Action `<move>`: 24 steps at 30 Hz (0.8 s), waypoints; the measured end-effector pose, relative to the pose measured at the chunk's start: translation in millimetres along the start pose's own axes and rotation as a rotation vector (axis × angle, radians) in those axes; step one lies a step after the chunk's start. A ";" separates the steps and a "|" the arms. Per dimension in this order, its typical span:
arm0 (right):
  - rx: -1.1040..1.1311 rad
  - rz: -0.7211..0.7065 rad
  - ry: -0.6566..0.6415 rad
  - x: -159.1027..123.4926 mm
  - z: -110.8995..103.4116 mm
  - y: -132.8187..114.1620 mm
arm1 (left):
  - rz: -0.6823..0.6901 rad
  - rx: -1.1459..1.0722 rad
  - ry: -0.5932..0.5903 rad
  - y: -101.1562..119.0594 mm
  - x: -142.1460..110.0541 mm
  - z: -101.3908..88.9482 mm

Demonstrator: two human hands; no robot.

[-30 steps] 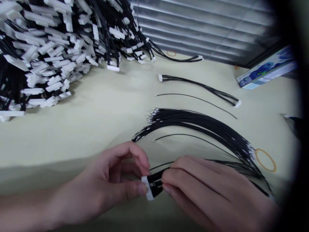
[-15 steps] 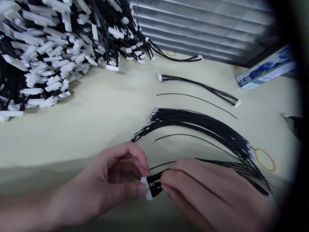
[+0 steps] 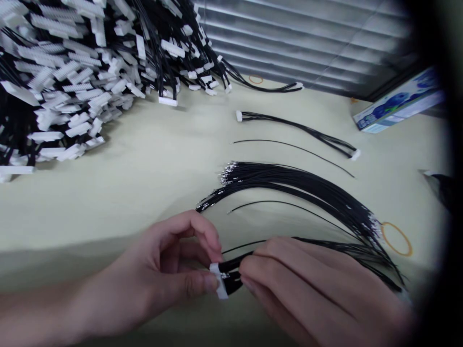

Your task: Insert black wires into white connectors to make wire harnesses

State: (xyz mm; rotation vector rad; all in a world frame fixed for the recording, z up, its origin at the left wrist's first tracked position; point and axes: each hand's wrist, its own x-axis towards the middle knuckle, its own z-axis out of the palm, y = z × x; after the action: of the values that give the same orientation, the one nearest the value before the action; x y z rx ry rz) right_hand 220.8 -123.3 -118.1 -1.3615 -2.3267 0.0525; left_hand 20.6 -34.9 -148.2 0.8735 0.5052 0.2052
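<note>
Thumb and fingers of my left hand [image 3: 170, 270] pinch a white plastic connector [image 3: 219, 282] near the front of the table. Several black wires [image 3: 233, 284] run out of its right side, and small bare metal terminals show close to the connector. My right hand [image 3: 307, 284] is closed on these wires just right of the connector; its fingertips are pressed together and hide part of them. Beyond that hand the wires come out again toward the lower right. A single loose black wire [image 3: 278, 201] lies above my right hand.
A thick bundle of black wires [image 3: 300, 183] with metal tips lies behind my hands, an orange rubber band [image 3: 397, 238] at its right end. Farther back is a finished-looking wire harness [image 3: 296, 126]. A big pile of white connectors [image 3: 75, 82] fills the upper left. A printed carton [image 3: 398, 103] stands back right.
Both hands keep their hold on the connector and wires. My right fingertips have shifted very slightly left along with the connector; little else differs.
</note>
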 end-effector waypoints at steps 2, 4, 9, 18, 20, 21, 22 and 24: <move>-0.001 0.001 -0.009 -0.2 1.0 -0.6 | -0.005 0.007 0.002 -0.2 -0.1 0.0; -0.004 0.015 -0.037 -0.6 2.5 -0.8 | -0.015 0.013 0.008 -0.2 0.3 0.3; -0.020 0.023 -0.037 -0.6 3.6 -2.1 | -0.018 0.022 0.013 0.8 2.2 1.1; 0.017 0.068 -0.096 0.6 -2.2 -3.0 | -0.023 0.021 0.021 -0.8 0.0 2.0; 0.042 0.083 -0.100 0.9 -1.5 -1.9 | -0.023 0.023 0.024 -1.2 0.2 1.7; 0.059 0.090 -0.105 1.0 -1.0 -1.5 | -0.022 0.023 0.019 -1.3 0.3 1.6; 0.083 0.099 -0.116 1.2 -0.4 -1.1 | -0.020 0.021 0.014 -1.5 0.4 1.6; 0.142 0.102 -0.140 1.7 0.6 -0.5 | -0.026 0.012 0.004 -1.8 0.3 1.7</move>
State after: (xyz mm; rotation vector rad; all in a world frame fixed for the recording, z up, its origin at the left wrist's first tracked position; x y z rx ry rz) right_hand 219.4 -122.0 -117.9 -1.4450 -2.3139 0.3485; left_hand 21.6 -37.1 -148.8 0.8778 0.5217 0.1800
